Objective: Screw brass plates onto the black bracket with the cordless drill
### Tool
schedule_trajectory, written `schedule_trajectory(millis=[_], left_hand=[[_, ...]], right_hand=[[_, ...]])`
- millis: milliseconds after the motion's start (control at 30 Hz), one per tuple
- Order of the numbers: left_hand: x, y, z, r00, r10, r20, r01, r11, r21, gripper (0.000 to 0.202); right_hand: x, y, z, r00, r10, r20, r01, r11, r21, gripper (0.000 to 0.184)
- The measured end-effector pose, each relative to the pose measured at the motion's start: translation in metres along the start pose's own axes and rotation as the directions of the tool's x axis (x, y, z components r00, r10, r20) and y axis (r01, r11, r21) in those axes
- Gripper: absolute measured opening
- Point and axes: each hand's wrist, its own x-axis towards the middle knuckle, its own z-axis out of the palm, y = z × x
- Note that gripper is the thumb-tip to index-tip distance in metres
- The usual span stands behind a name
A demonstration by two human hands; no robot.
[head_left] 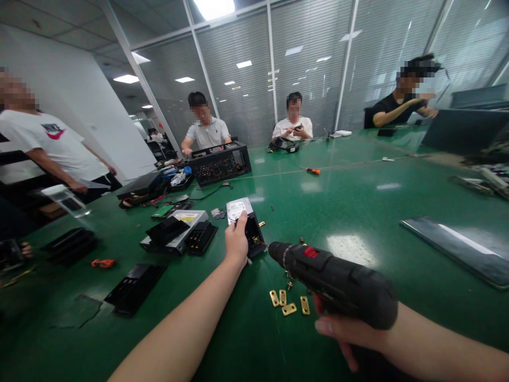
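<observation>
Well, at the left of our glossy green table (pixel 258 339) lie some black ridged plastic pieces (pixel 70 245), then a small orange-handled tool (pixel 103 263) and a slotted flat black panel (pixel 135 287). Further right sits a silver metal box with a yellowish label (pixel 194 216), black plastic parts on and beside it. Near the middle, our left hand (pixel 237 237) grips a flat rectangular silver-and-black drive unit (pixel 237 205), thumb laid along the top face, the other fingers mostly out of sight. We would do well to brace that unit firmly so it cannot twist, and to keep our fingertips clear of the bit. Below and to the right of it lie small brass-coloured two-holed plates (pixel 282 297) and screw-like fasteners (pixel 290 286), best kept in one cluster away from our wrists. Just beside the unit comes the nose of a bulky black power drill with a red switch (pixel 338 281); we cannot tell whether it makes contact. Our right hand (pixel 344 326) is wrapped around its handle, though the trigger is hidden. Keeping the drill square to the work, with steady pressure and short bursts, should prevent slipping
</observation>
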Motion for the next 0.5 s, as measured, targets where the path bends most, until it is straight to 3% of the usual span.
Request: schedule_trajectory(millis=[133,300,500], left_hand=[[0.0003,-0.0008,-0.0004,1.0,-0.031,0.004,0.031,0.999,0.011,0.071],[-0.0011,-0.0007,0.001,1.0,-0.01,0.01,0.01,1.0,0.007,0.069],[-0.0001,-0.0052,0.0007,1.0,-0.02,0.017,0.02,1.0,0.006,0.073]], right_hand=[[-0.0006,0.0026,0.0001,1.0,0.006,-0.024,-0.006,1.0,0.03,0.077],[-0.0032,0.0055,0.0001,0.999,0.045,-0.021,-0.044,0.999,0.021,0.039],[-0.0066,0.0101,-0.0025,0.999,0.049,-0.023,-0.049,0.999,0.009,0.032]])
